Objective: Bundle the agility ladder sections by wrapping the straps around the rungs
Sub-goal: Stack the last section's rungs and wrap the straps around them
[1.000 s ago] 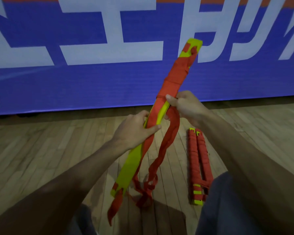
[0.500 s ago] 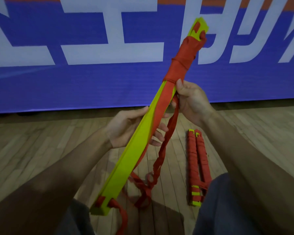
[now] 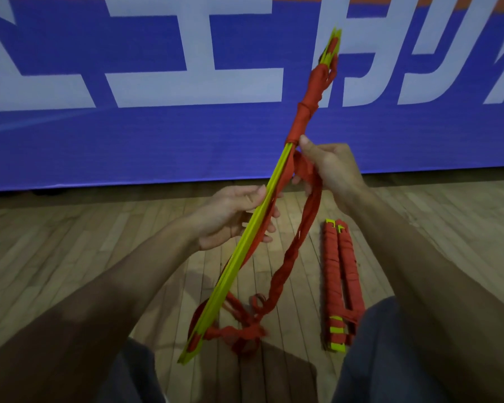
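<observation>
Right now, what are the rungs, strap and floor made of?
Rungs: probably rigid plastic, smooth yellow-green; thin, straight, unbending slats. Strap: likely woven fabric, matte red; hangs limp and twists. Floor: wood boards, faint sheen; grain and seams visible.

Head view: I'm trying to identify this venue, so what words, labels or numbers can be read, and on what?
On the blue banner: large white characters, cropped by the top edge of the frame; not readable as whole text.
On the yellow rungs, red strap and wrapped bundles: no print visible.
</observation>
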